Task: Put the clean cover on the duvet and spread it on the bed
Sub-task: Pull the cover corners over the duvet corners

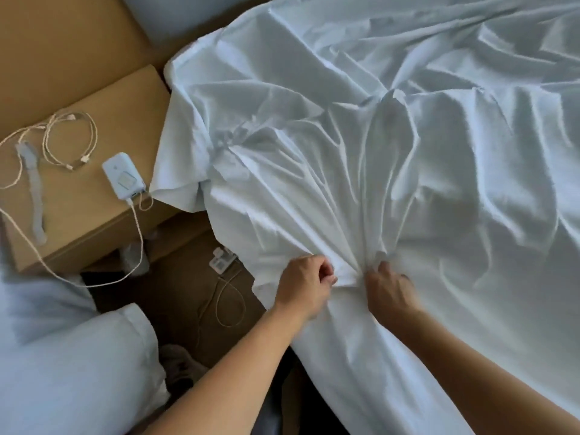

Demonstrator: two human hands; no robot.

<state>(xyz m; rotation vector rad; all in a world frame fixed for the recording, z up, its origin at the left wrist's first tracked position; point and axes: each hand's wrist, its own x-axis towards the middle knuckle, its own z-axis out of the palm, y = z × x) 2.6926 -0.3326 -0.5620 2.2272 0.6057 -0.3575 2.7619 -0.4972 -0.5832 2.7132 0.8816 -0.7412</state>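
Narrow floor [175, 287] gap between nightstand [103, 98] and cover [408, 158], strewn with cable [216, 309], possibly tags [221, 260].

Wall panel: a tan wood-toned panel [62, 42] fills the upper left of the frame.
Bedside table: a light-brown table [84, 202] at left, below the panel.
On the table: looped pale cables [70, 136], a white charger block [124, 175] and a grey strap [34, 196].
Floor: darker brown floor [175, 277] at lower centre, in shadow, with a thin cable loop [230, 306] and white tags [222, 260].
Lower left: a white pillow [78, 356].
Light: soft and even, its source unseen.
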